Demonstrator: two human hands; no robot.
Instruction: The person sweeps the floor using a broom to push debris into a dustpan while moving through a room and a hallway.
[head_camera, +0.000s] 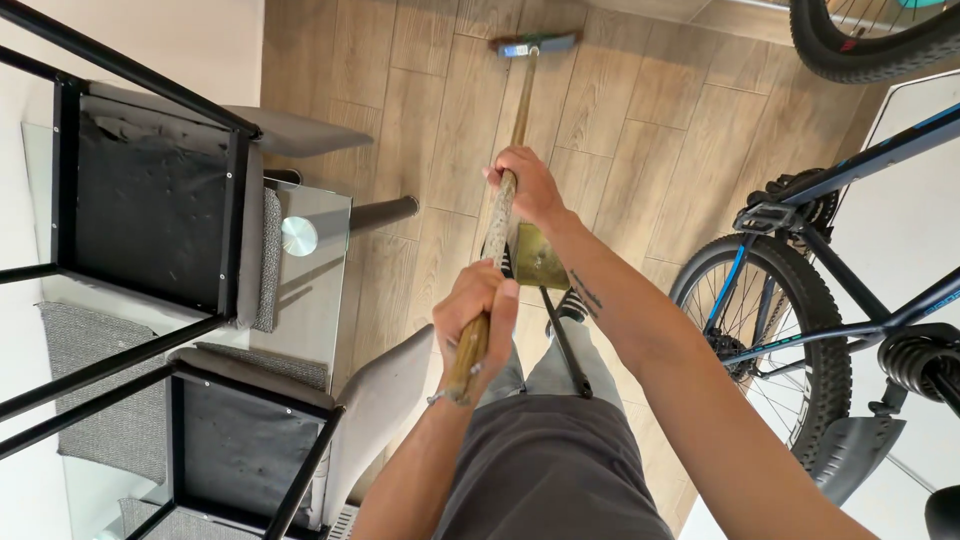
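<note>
**Two Hands on a Broom Handle Over a Wood-Look Floor**

Nearest the lens, the left hand (478, 318) is clenched around the top end of a wooden broom handle (497, 245), fingers wrapped fully round it, with a thin bracelet at the wrist. Further down the same stick, the right hand (528, 187) grips it in a closed fist, its forearm stretching back toward the lower right and showing a small dark tattoo near the wrist. Both hands hold the handle; neither is loose.

From the hands the handle runs away to the broom head (536, 44), a dark bar with bluish bristles that rests on the plank floor (640, 130) near the top of the view, well apart from the person's feet. Below the hands, grey trousers (548, 470) and a striped shoe (568, 305) show. A brass-coloured dustpan (538, 258) sits just behind the handle beside the feet, with its black stem (567, 345) slanting down across the leg.

On the left stands a glass-topped table (318, 290); two grey upholstered chairs (150, 200) with black metal frames lie upturned on it, seats down. On the right, a dark blue bicycle (800, 300) stands close to the right arm, its knobby tyre near the elbow. Another tyre (868, 45) shows at the upper right corner.
</note>
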